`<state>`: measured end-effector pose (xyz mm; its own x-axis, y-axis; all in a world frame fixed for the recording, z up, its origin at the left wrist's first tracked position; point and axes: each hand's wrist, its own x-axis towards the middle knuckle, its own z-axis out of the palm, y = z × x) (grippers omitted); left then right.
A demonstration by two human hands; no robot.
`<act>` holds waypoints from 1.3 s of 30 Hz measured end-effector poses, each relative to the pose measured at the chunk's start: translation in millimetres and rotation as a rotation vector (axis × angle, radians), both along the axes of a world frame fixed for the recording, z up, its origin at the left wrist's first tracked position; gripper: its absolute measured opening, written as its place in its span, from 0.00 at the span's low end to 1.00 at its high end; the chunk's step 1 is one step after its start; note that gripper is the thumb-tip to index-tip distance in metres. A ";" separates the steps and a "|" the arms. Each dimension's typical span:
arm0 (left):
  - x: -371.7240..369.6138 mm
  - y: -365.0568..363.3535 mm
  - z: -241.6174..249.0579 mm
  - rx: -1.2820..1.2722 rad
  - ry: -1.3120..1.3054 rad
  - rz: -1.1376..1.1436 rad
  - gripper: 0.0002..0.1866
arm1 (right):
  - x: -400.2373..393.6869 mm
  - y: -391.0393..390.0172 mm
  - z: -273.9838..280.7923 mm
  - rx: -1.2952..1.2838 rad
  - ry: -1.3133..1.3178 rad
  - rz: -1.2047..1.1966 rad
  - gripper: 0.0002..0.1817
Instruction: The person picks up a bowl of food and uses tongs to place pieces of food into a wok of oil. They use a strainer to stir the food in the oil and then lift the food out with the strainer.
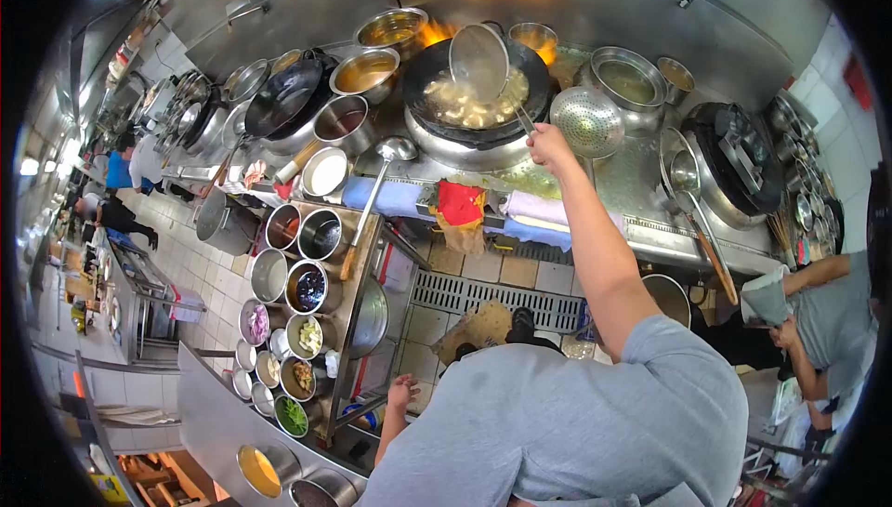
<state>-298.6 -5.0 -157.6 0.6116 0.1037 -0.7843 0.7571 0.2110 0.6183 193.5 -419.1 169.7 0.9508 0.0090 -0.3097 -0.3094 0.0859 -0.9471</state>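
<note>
My right hand (550, 147) is closed on the handle of a round, fine-mesh strainer (478, 59). The strainer's bowl is tilted above a large black wok (423, 70). Pale, chunky food (472, 117) lies in bubbling liquid inside the wok. Flames rise behind its rim. Just right of my right hand sits a perforated skimmer (587, 122). My left hand (401, 394) hangs low beside the ingredient cart (351, 321), holding nothing, its fingers loosely apart. A long-handled ladle (397, 148) lies across the cart's corner, away from both hands.
Pots of liquid (365, 72) stand left of the wok. Several metal containers (305, 335) of sauces and cut vegetables fill the cart. Another wok (286, 89) is at left. Folded towels (539, 208) line the stove's front edge. A person in grey (832, 312) stands at right.
</note>
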 end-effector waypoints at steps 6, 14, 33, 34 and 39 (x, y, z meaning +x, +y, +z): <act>-26.7 3.3 19.7 0.110 0.084 -0.162 0.14 | -28.5 -11.0 8.5 0.112 -0.072 -0.160 0.12; -5.5 15.9 38.6 0.183 0.092 -0.215 0.12 | -65.7 -41.8 23.4 0.034 -0.160 -0.248 0.11; -7.1 -96.5 54.7 0.125 -0.063 0.045 0.14 | -4.5 -20.2 -5.7 -0.701 -0.488 -0.237 0.08; -20.0 -96.8 55.2 0.178 -0.059 -0.050 0.15 | 1.0 -21.9 -9.5 -0.808 -0.534 -0.318 0.07; -86.8 -87.0 -42.7 -0.062 0.010 0.156 0.15 | 46.2 -7.0 -49.7 -0.984 -0.645 -0.490 0.04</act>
<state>-385.5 -92.0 -200.3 0.5840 0.1484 -0.7981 0.7181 0.3639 0.5932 239.7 -426.1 120.0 0.7697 -0.3533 0.5317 0.0940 -0.7611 -0.6418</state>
